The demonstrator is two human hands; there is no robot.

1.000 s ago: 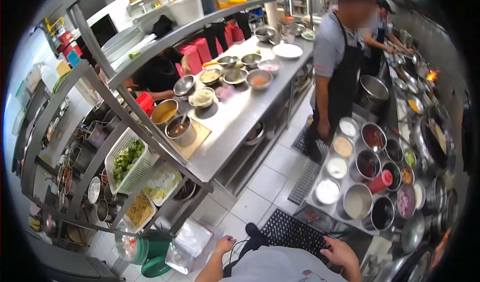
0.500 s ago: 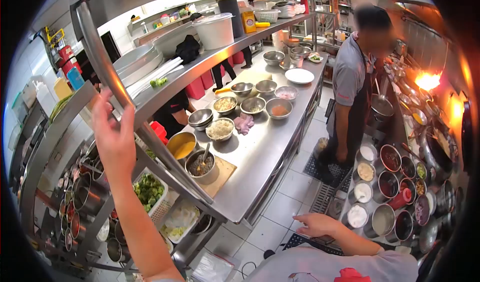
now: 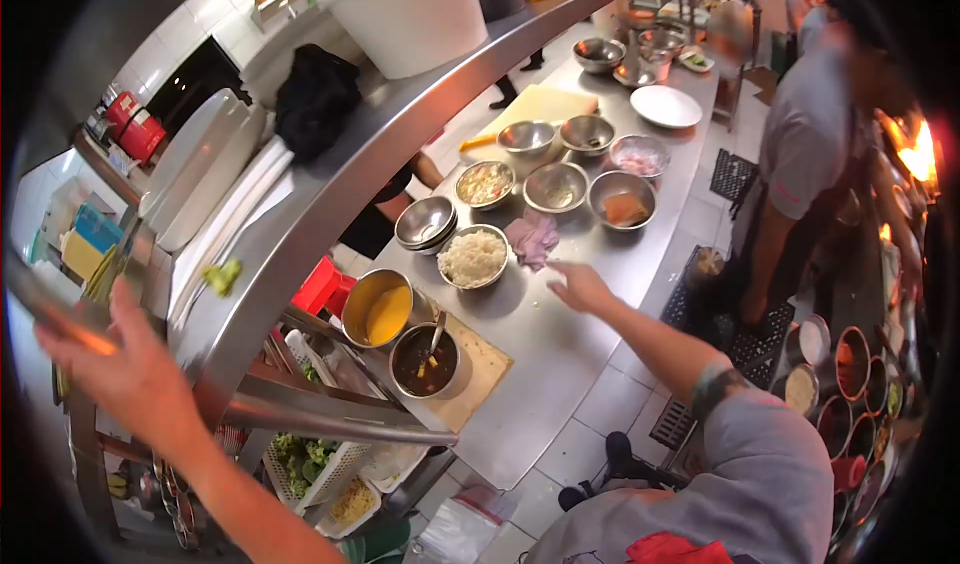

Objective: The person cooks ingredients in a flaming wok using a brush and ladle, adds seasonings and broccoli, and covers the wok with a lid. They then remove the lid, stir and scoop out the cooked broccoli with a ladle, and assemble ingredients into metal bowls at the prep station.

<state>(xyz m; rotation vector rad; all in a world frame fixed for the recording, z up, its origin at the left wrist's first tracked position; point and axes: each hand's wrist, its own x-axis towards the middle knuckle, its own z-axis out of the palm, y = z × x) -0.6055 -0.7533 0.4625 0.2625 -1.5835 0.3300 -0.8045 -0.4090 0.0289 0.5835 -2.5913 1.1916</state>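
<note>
My right hand [image 3: 582,290] reaches over the steel table, its fingers apart and holding nothing. Just beyond its fingertips lies a crumpled pinkish cloth [image 3: 532,239], beside a steel bowl of white rice [image 3: 474,258]. At the far left, my left hand [image 3: 128,369] is at the metal shelf post [image 3: 60,322] with thumb and fingers spread; I cannot tell whether it touches the post. Nearer me on the table stand a pot of yellow liquid [image 3: 388,314] and a pot of dark sauce [image 3: 422,369] with a spoon in it.
Several steel bowls [image 3: 555,187] and a white plate [image 3: 666,107] stand farther along the table. Overhead, the steel shelf [image 3: 330,189] carries a white tub [image 3: 405,19]. A co-worker [image 3: 805,154] stands at right near flames [image 3: 918,154]. A basket of broccoli [image 3: 305,464] sits low at left.
My right hand has moved from above the aisle to over the table, near the cloth. My left hand appears lower and farther left. The view has turned and come closer to the table.
</note>
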